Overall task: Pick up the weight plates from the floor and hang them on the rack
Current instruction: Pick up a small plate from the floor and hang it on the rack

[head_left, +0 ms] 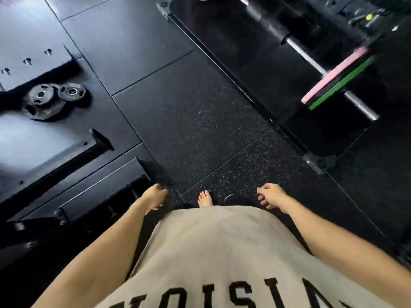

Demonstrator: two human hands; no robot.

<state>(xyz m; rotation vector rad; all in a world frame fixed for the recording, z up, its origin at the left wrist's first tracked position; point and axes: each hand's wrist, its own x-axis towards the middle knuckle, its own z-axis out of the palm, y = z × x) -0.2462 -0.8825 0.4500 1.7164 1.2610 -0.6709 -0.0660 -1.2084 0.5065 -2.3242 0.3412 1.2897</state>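
Observation:
Two dark round weight plates lie on the black floor at the far left: a larger plate [42,101] and a smaller plate [73,91] touching its right side. My left hand [155,196] hangs at my side, fingers loosely curled, holding nothing. My right hand [270,195] hangs the same way, relaxed and empty. Both hands are far from the plates. A black steel rack frame [64,156] with bolted beams runs along the left.
A barbell [311,61] with pink and green plates [338,78] rests on a glossy black platform at the upper right. Speckled rubber floor tiles [200,121] stretch ahead of me. A bare foot [205,198] shows below my beige shirt.

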